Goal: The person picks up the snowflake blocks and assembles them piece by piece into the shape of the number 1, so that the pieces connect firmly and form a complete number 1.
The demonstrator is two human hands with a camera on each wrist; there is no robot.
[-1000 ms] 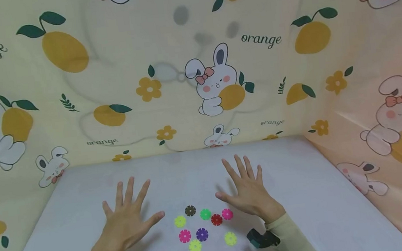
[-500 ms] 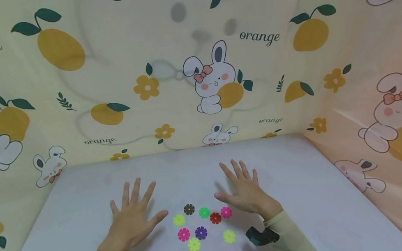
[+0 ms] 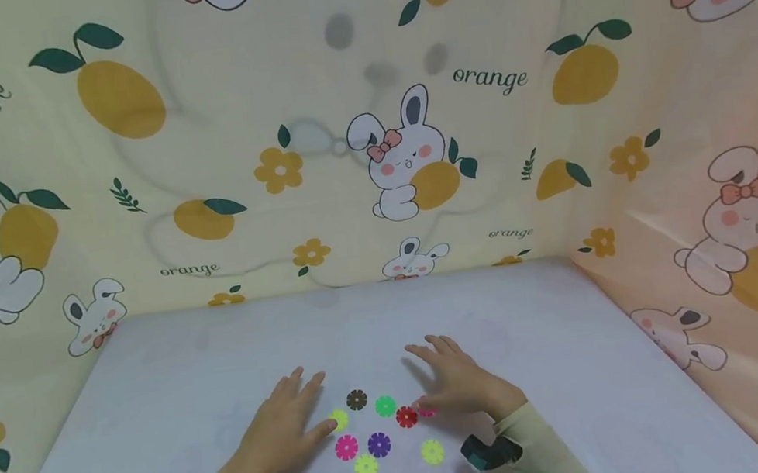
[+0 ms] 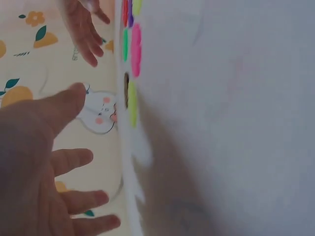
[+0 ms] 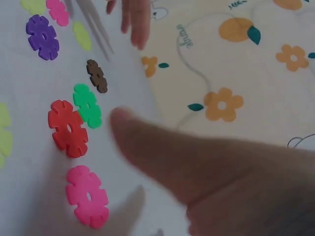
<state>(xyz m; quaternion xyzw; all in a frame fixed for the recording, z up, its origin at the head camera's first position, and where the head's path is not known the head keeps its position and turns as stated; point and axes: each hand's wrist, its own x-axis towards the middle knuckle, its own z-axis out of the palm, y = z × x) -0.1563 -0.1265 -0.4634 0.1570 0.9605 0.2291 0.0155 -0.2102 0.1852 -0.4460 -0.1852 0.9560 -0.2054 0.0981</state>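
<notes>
Several flat notched plastic discs with centre holes lie loose on the white table. Among them are a brown disc point(image 3: 357, 400), a green disc point(image 3: 385, 406), a red disc point(image 3: 406, 417), a purple disc point(image 3: 378, 445) and a left pink disc point(image 3: 346, 448). My left hand point(image 3: 277, 427) hovers left of the group, fingers extended, its thumb overlapping a yellow disc point(image 3: 338, 418) in the head view. On the other side my right hand point(image 3: 466, 383) hangs above the table, its thumb partly covering the right pink disc point(image 5: 87, 196). In the right wrist view that thumb is apart from the discs. Neither hand holds anything.
Two more yellow discs lie nearer me, one at front left point(image 3: 366, 466) and one at right point(image 3: 432, 452). A printed cloth point(image 3: 346, 193) with rabbits and oranges hangs behind and beside the white table point(image 3: 537, 328). A black wrist device point(image 3: 491, 451) sits at my right cuff.
Both hands have come down and back toward the discs, the left also moving right. Their fingers are less spread than before. The discs have stayed in place.
</notes>
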